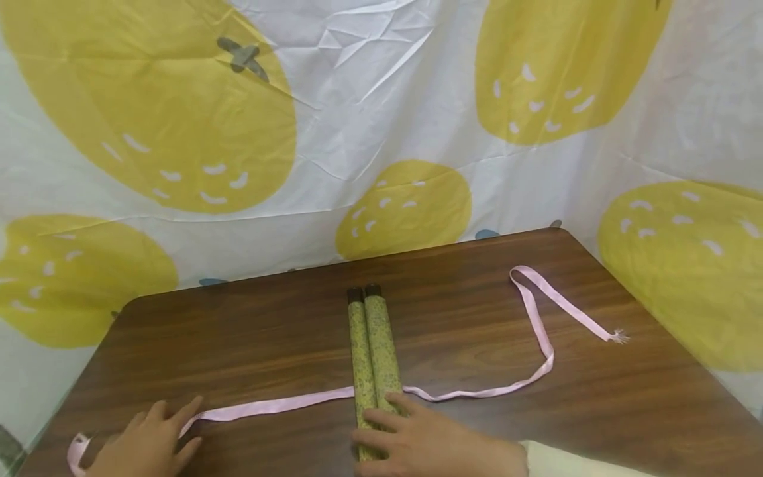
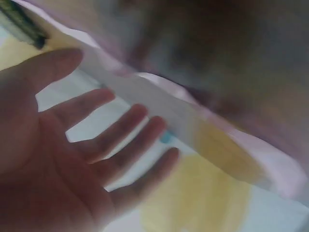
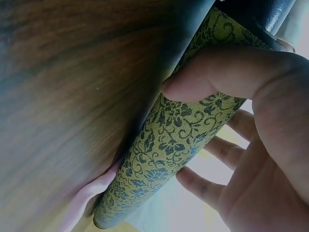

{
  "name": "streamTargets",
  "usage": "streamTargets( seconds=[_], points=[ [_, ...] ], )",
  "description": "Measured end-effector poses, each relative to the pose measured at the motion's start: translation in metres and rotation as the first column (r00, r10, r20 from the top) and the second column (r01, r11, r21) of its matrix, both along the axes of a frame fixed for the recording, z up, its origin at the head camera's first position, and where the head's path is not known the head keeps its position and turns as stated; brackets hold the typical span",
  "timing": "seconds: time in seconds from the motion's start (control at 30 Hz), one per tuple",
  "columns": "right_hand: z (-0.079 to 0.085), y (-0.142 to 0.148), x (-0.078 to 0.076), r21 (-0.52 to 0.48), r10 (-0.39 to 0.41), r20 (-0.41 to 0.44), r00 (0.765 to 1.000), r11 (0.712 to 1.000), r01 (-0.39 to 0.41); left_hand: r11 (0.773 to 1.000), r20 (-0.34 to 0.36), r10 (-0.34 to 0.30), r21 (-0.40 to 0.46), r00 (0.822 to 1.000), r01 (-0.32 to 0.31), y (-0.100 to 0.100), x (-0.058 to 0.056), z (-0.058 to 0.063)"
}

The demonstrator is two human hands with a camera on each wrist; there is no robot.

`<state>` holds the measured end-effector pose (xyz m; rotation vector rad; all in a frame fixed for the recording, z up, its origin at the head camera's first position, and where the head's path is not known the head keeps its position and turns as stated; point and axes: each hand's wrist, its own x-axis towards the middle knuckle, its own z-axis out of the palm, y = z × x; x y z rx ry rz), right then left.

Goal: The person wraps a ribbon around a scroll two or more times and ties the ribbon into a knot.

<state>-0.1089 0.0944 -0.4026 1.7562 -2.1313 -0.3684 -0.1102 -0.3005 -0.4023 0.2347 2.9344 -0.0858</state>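
Two rolled scrolls (image 1: 381, 341) lie side by side in the head view, covered in yellow-green cloth with dark knobs at the far end. The right wrist view shows a dark floral pattern on one scroll (image 3: 164, 140). My right hand (image 1: 438, 440) holds their near part, thumb on one side and fingers across the other. A pale pink ribbon (image 1: 277, 404) passes beneath the scrolls and runs out both ways. My left hand (image 1: 143, 440) is over the ribbon's left part, fingers spread. In the left wrist view that hand (image 2: 72, 159) holds nothing, with the ribbon (image 2: 169, 87) beyond its fingertips.
The dark wood-grain table (image 1: 256, 331) has its back edge against a white curtain (image 1: 381, 119) with yellow fruit prints. At right, the ribbon's tail bends back and ends in a frayed tip (image 1: 620, 336) near the table's right edge.
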Motion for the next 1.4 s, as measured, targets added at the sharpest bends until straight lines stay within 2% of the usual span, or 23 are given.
streamTargets(
  seconds=[0.1,0.17,0.23,0.33,0.47,0.53,0.6,0.77,0.87,0.93,1.07,1.27,1.4],
  points=[
    [0.000,0.000,0.000,0.003,-0.009,0.028,1.000,1.000,0.009,0.992,-0.137,-0.093,0.075,0.986,0.104,0.034,0.001,0.011],
    [0.001,0.000,0.000,0.015,-0.012,0.036,0.999,1.000,0.012,0.971,-0.190,-0.167,0.138,0.968,0.195,0.058,0.002,0.016],
    [0.002,0.000,0.000,0.024,-0.012,0.025,1.000,1.000,0.012,0.944,-0.213,-0.230,0.187,0.950,0.271,0.080,0.002,0.019],
    [0.004,0.001,0.001,0.043,-0.017,0.032,0.999,0.999,0.015,0.912,-0.180,-0.297,0.239,0.938,0.335,0.111,0.000,0.022],
    [0.004,0.002,0.000,0.052,-0.017,0.025,1.000,0.999,0.015,0.883,-0.140,-0.357,0.271,0.923,0.383,0.143,-0.008,0.022],
    [0.003,0.002,0.000,0.055,-0.019,0.013,1.000,0.998,0.018,0.878,-0.129,-0.373,0.272,0.919,0.395,0.155,-0.014,0.021],
    [0.002,0.002,0.000,0.062,-0.021,0.003,1.000,0.998,0.021,0.884,-0.119,-0.374,0.253,0.920,0.393,0.163,-0.018,0.018],
    [-0.001,0.003,-0.001,0.066,-0.040,0.009,0.999,0.997,0.039,0.910,-0.060,-0.365,0.190,0.929,0.370,0.168,-0.024,0.007],
    [-0.001,0.006,-0.002,0.062,-0.043,0.007,0.999,0.997,0.043,0.907,-0.037,-0.382,0.174,0.923,0.383,0.168,-0.026,0.004],
    [-0.001,0.007,-0.002,0.062,-0.045,-0.005,0.999,0.997,0.045,0.902,-0.046,-0.396,0.165,0.917,0.398,0.168,-0.027,0.003],
    [-0.002,0.007,-0.003,0.052,-0.041,-0.015,0.999,0.998,0.042,0.911,-0.044,-0.386,0.139,0.921,0.389,0.165,-0.025,0.003],
    [-0.003,0.009,-0.003,0.029,-0.037,0.041,0.999,0.999,0.035,0.945,-0.048,-0.316,0.069,0.948,0.319,0.153,-0.024,0.004],
    [-0.003,0.009,-0.003,0.029,-0.032,0.044,0.998,0.999,0.031,0.966,-0.045,-0.254,0.047,0.966,0.256,0.144,-0.024,0.004]
  ],
)
